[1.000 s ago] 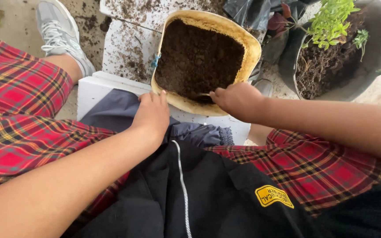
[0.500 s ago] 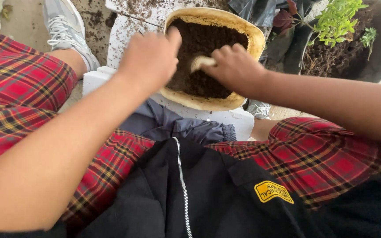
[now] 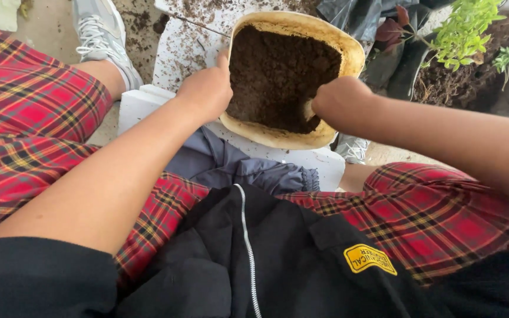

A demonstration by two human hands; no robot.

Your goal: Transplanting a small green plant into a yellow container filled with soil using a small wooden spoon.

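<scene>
One head-worn view looks steeply down from close range over the person's lap. The pot (image 3: 294,76) sits upper centre of the frame, arms enter from both lower corners, plant (image 3: 463,29) upper right.

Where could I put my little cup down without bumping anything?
The white board has a bare, soil-speckled patch left of the tan pot, beyond the left hand. Another strip lies below the pot, beside the grey cloth. It is crowded on the right, where the right hand and green plant sit.
</scene>
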